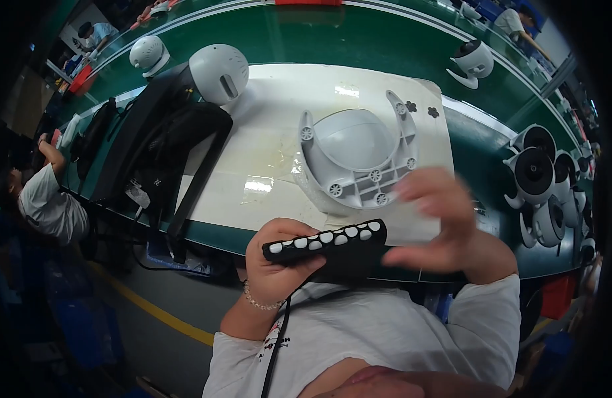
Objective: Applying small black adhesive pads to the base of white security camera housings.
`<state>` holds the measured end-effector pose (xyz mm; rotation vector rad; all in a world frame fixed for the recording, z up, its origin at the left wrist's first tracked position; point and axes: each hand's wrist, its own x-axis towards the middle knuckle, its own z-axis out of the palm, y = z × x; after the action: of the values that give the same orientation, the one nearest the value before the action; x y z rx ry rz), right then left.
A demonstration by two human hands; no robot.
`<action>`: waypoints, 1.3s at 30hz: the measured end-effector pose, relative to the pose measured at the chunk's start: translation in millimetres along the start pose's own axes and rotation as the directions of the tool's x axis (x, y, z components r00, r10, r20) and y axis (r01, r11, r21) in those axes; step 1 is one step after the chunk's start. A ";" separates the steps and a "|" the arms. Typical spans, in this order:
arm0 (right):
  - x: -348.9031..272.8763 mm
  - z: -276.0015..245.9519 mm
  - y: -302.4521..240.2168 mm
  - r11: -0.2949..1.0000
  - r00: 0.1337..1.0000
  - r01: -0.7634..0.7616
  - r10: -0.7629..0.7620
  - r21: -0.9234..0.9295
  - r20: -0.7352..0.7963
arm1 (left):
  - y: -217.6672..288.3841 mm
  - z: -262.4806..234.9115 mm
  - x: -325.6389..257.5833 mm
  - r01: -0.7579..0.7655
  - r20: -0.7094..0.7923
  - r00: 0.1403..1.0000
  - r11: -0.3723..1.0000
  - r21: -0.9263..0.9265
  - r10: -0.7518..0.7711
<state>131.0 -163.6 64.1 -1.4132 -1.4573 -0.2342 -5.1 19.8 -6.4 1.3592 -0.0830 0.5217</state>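
My left hand (274, 255) grips a black strip with white round dots (327, 240) in rows along its face, thumb below and fingers behind. A dark flat part hangs beneath the strip. My right hand (445, 222) is blurred, with thumb and fingers apart and nothing visible between them. Just beyond it, a light grey plastic housing (359, 156) lies on the white sheet (266, 159). Its two curved arms point away from me, and several round ribbed sockets show on its underside. Two small dark flower-shaped pieces (422, 109) lie on the sheet's far right.
A white rounded housing (219, 73) and black bags (153, 126) crowd the left. White-and-black units (535, 169) cluster at the right bench edge. Single units stand far left (148, 54) and far right (473, 63) on the green bench (345, 40). Other people work nearby.
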 end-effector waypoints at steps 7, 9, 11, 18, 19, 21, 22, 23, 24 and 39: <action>-13.1 2.1 -8.4 0.970 0.965 -0.236 0.227 0.056 0.127 | 11.8 7.6 4.7 0.007 0.097 0.995 0.972 0.236 -0.031; -16.3 5.6 -12.3 0.881 0.898 -0.440 0.432 0.173 0.084 | 9.2 9.0 3.2 0.020 0.048 0.998 0.976 0.218 -0.031; -16.8 4.7 -10.4 0.891 0.905 -0.425 0.414 0.160 0.099 | 8.8 10.8 -0.2 0.043 -0.057 0.998 0.982 0.185 -0.033; -10.6 2.6 -4.1 0.992 0.992 0.088 -0.078 -0.094 0.099 | 7.8 11.4 -3.0 0.047 -0.100 0.995 0.979 0.200 -0.028; -11.7 4.2 -3.4 0.994 0.994 0.101 -0.100 -0.036 0.043 | 7.6 11.7 -2.3 0.028 -0.089 0.996 0.973 0.230 -0.007; -9.7 10.2 -4.7 0.997 0.998 0.062 -0.061 -0.046 0.026 | 7.3 11.9 -0.5 0.010 -0.078 0.997 0.966 0.258 0.011; -8.1 12.9 -6.1 0.998 1.000 0.024 -0.023 -0.059 0.006 | 7.9 12.2 1.0 -0.018 -0.029 0.999 0.962 0.271 0.027; -6.9 14.8 -5.5 0.991 0.999 0.014 -0.010 -0.129 0.035 | 8.2 12.4 1.8 -0.047 0.020 0.999 0.958 0.282 0.043; -8.4 14.5 -6.1 0.991 0.999 0.011 -0.007 -0.134 0.035 | 7.5 12.2 1.8 -0.047 0.023 0.999 0.959 0.278 0.042; -8.3 30.7 0.2 0.916 0.914 0.400 -0.398 -0.011 0.078 | 5.5 16.4 7.9 -0.093 0.128 0.990 0.933 0.349 0.051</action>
<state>113.2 -146.1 44.3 -1.1415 -1.8055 -0.4637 3.6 7.4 5.1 1.7459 -0.1404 0.5357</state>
